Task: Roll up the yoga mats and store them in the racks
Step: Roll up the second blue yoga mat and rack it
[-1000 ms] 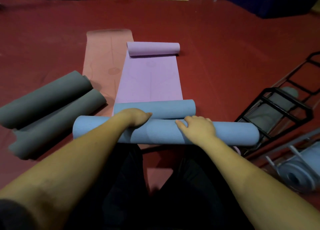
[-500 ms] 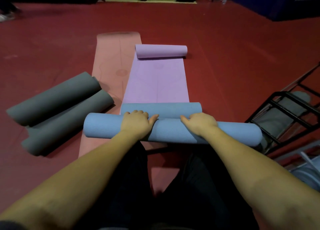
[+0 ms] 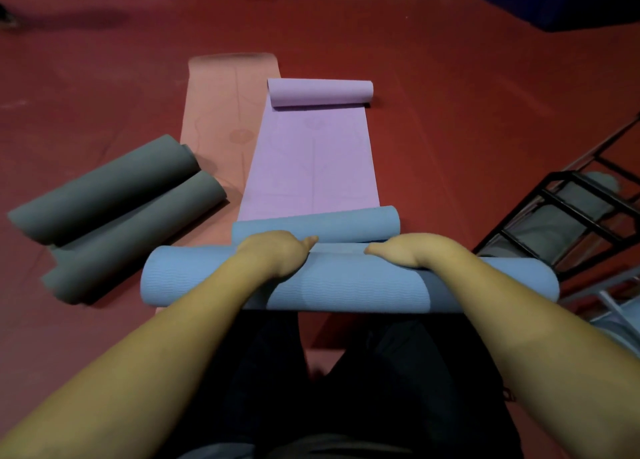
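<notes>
A rolled blue yoga mat (image 3: pixel 194 278) lies crosswise in front of my knees. My left hand (image 3: pixel 277 250) and my right hand (image 3: pixel 412 252) both press down on its top, fingers curled over the far side. Right behind it sits a second, smaller blue roll (image 3: pixel 346 223). Beyond that a purple mat (image 3: pixel 311 160) lies flat with its far end rolled up (image 3: pixel 320 92). A salmon mat (image 3: pixel 221 112) lies flat to the purple mat's left.
A grey mat curled into two rolls (image 3: pixel 114 209) rests on the red floor at the left. A black metal rack (image 3: pixel 568 216) holding a grey mat stands at the right. Another rack with a rolled mat (image 3: pixel 620 320) shows at the right edge.
Both hands have shifted over the top of the near blue roll, and the roll looks thicker and closer to the small blue roll. The camera has tilted slightly.
</notes>
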The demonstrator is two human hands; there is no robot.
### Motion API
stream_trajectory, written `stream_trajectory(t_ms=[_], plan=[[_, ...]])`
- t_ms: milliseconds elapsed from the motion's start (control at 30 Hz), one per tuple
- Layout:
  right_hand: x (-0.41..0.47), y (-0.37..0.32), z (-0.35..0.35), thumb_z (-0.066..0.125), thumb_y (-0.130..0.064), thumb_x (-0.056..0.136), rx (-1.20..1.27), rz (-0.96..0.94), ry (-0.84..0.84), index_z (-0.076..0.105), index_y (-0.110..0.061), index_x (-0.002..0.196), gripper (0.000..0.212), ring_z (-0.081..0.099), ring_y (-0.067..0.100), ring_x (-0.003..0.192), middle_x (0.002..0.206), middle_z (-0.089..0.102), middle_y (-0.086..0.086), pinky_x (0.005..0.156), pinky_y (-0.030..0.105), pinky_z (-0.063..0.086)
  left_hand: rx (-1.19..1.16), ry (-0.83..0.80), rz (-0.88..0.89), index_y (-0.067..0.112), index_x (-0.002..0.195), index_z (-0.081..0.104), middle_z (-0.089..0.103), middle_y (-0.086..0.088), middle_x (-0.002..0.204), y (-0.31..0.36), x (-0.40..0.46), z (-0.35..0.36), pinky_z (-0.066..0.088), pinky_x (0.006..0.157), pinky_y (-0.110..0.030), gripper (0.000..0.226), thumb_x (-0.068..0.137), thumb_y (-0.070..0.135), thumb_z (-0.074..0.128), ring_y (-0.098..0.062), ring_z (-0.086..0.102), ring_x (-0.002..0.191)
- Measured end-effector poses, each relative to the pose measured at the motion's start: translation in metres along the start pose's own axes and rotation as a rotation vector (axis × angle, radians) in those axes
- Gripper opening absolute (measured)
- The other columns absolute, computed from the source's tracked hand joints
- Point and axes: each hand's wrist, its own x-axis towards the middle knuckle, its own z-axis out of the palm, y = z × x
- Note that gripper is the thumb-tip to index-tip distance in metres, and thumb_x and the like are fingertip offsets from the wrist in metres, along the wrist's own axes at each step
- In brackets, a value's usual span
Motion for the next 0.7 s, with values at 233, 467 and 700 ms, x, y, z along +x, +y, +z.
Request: stream_trajectory(t_ms=[233,467,700], plan=[[-0.005,-0.003,0.006,0.027,-0.043,0.105,-0.099,-0.061,0.344,0.063,-0.013,0.12,0.049,0.055,0.032,0.115,0.129,0.06,0.014,0.092,0.038,0.044,-0.018,-0.119,0.031,0.007,0.148,0.042,0.031,-0.014,0.158,-0.002,0.017,-0.011,0.023,0.117,-0.039,0.073,0.102,0.06,0.02,-0.03,0.032,0.145],[-0.011,-0.005,0.06,0.017,-0.072,0.087,-0.296,-0.058,0.764,0.066,-0.016,0.097,0.076,0.061,0.032,0.099,0.1,0.067,0.008,0.083,0.039,0.04,-0.041,-0.243,0.02,0.015,0.15,0.039,0.026,-0.006,0.161,-0.01,0.056,-0.015,0.017,0.12,-0.043,0.071,0.098,0.063,0.033,-0.025,0.026,0.147],[0.001,-0.002,0.045,0.019,-0.074,0.086,-0.294,-0.049,0.709,0.066,-0.019,0.098,0.074,0.061,0.028,0.1,0.104,0.068,0.005,0.078,0.036,0.037,-0.055,0.02,0.03,0.004,0.129,0.06,0.053,-0.02,0.14,-0.001,0.051,-0.013,0.037,0.103,-0.038,0.063,0.104,0.052,0.028,-0.034,0.05,0.126]])
